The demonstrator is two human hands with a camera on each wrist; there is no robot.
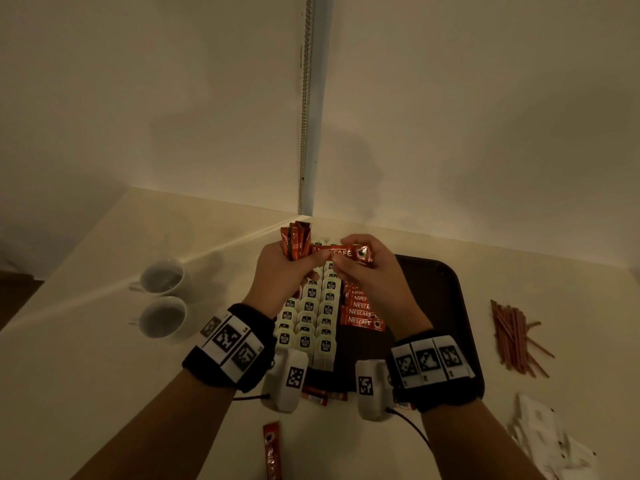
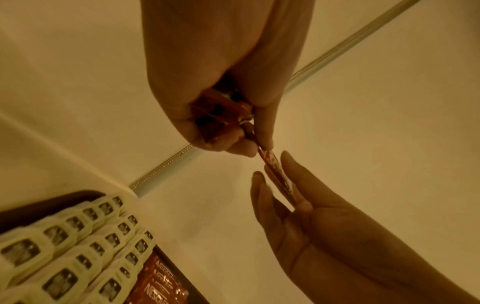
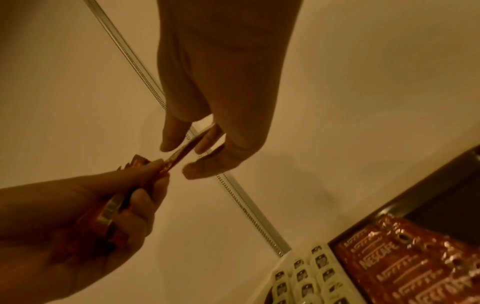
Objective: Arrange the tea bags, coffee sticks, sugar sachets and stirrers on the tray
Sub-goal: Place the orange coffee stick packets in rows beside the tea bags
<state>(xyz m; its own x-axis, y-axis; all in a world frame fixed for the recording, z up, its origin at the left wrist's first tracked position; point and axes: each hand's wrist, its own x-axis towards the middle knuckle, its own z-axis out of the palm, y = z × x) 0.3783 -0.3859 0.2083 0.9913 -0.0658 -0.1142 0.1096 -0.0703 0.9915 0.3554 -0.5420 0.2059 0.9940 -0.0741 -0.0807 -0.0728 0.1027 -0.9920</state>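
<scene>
My left hand (image 1: 294,268) grips a bundle of red coffee sticks (image 1: 294,242) upright above the far left of the dark brown tray (image 1: 426,299). One coffee stick (image 1: 346,252) lies level between the hands. My right hand (image 1: 349,268) pinches it, and my left thumb and forefinger still hold its other end. The wrist views show that stick (image 2: 275,170) (image 3: 185,149) edge-on between both hands' fingertips. On the tray, pale tea bags (image 1: 311,320) lie in rows beside a column of laid coffee sticks (image 1: 360,311).
Brown stirrers (image 1: 512,334) lie in a heap on the table right of the tray. White sugar sachets (image 1: 547,441) sit at the near right. Two white cups (image 1: 162,299) stand at the left. A loose coffee stick (image 1: 272,452) lies near the front edge.
</scene>
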